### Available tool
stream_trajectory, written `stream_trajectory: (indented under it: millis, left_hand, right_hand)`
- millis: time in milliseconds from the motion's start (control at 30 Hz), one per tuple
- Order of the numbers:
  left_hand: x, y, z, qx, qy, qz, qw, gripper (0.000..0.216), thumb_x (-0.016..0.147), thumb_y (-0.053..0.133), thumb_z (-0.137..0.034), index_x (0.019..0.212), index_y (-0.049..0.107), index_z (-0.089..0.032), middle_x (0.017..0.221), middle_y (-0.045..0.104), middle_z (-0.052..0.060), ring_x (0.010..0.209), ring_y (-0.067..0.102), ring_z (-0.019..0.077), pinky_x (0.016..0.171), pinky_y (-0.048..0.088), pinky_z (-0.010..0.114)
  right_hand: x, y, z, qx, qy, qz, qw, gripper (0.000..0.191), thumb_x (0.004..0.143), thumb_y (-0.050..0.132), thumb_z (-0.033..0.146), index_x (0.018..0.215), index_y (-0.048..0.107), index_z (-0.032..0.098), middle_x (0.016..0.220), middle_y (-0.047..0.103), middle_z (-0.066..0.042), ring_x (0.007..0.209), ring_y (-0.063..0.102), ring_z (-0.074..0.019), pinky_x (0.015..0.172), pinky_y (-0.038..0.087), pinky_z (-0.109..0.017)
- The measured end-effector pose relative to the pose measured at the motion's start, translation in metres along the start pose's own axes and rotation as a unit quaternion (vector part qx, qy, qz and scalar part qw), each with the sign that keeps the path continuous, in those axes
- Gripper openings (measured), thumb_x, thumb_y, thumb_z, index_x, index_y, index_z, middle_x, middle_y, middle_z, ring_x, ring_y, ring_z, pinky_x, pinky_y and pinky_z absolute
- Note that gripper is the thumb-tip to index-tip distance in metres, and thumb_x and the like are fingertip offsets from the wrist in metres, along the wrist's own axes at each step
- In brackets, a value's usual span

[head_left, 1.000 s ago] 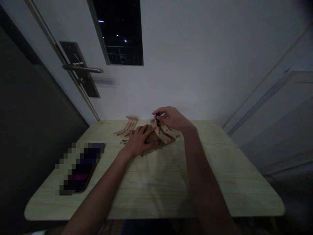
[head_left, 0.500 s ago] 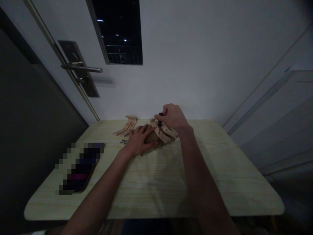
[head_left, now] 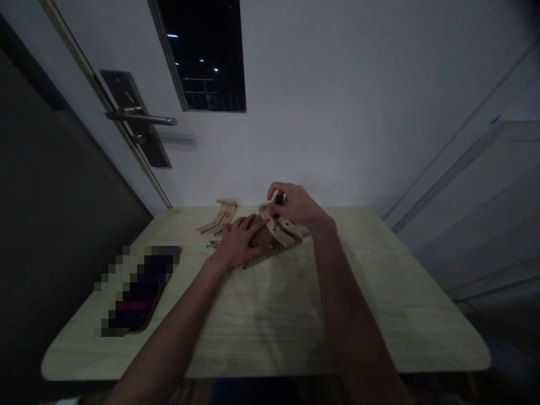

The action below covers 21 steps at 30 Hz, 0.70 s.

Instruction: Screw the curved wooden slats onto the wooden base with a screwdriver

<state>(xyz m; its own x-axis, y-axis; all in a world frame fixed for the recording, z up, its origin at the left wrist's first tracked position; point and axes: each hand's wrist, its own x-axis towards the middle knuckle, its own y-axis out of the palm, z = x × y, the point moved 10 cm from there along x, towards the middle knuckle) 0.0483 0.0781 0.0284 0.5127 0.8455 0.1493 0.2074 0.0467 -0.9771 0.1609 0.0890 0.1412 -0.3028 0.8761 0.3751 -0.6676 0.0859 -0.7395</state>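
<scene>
A brown wooden board (head_left: 258, 257) with pale curved wooden strips (head_left: 282, 233) fixed across it lies at the far middle of the table. My left hand (head_left: 238, 242) lies flat on the board, fingers stretched out, pressing it down. My right hand (head_left: 295, 206) is closed round the dark handle of a small screwdriver (head_left: 278, 201), which stands upright with its tip on one of the strips.
Two loose curved wooden strips (head_left: 219, 217) lie left of the board, with a few small screws (head_left: 213, 244) near them. A pixelated dark flat object (head_left: 137, 289) rests on the light wooden table (head_left: 270, 315) at the left. A door with a metal handle (head_left: 141, 118) stands behind.
My right hand has turned on the screwdriver handle, its fingers shifting their grip. The left hand and the board have stayed put.
</scene>
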Motion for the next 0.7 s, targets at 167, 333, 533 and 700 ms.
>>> stream_trajectory:
  millis: [167,333,533,700]
  left_hand:
    - [0.0,-0.001,-0.001,0.002,0.003,-0.001,1.0,0.073,0.085,0.045,-0.071,0.149,0.034,-0.036,0.156,0.036,0.011,0.139,0.034,0.0372,0.105,0.03,0.059]
    - [-0.001,-0.002,-0.002,-0.004,0.009,-0.006,1.0,0.073,0.085,0.044,-0.072,0.149,0.033,-0.037,0.156,0.036,0.012,0.139,0.034,0.0373,0.104,0.031,0.061]
    - [-0.001,0.0,0.0,-0.006,0.007,-0.006,1.0,0.074,0.085,0.044,-0.072,0.15,0.032,-0.038,0.156,0.036,0.011,0.14,0.033,0.0375,0.105,0.03,0.06]
    - [0.0,0.001,0.001,-0.008,0.008,-0.012,1.0,0.075,0.084,0.044,-0.073,0.15,0.032,-0.039,0.157,0.035,0.01,0.14,0.033,0.037,0.106,0.03,0.06]
  right_hand:
    - [0.002,0.009,0.006,0.033,-0.024,0.05,0.998,0.01,0.075,0.063,0.01,0.083,0.067,0.015,0.082,0.067,-0.003,0.072,0.058,-0.0116,0.071,0.044,-0.024]
    - [0.0,0.01,0.0,0.025,0.015,0.068,0.997,0.021,0.082,0.061,0.012,0.102,0.069,0.015,0.092,0.071,-0.007,0.077,0.06,-0.0129,0.074,0.048,-0.026]
    - [0.001,-0.003,-0.005,0.005,0.046,0.006,0.999,0.016,0.079,0.065,0.011,0.093,0.072,0.015,0.081,0.07,-0.004,0.067,0.059,-0.0118,0.066,0.045,-0.026]
    - [0.002,-0.01,-0.01,-0.076,0.075,-0.047,0.993,0.023,0.068,0.081,0.031,0.066,0.063,0.017,0.063,0.059,0.001,0.058,0.049,-0.0113,0.06,0.038,-0.027]
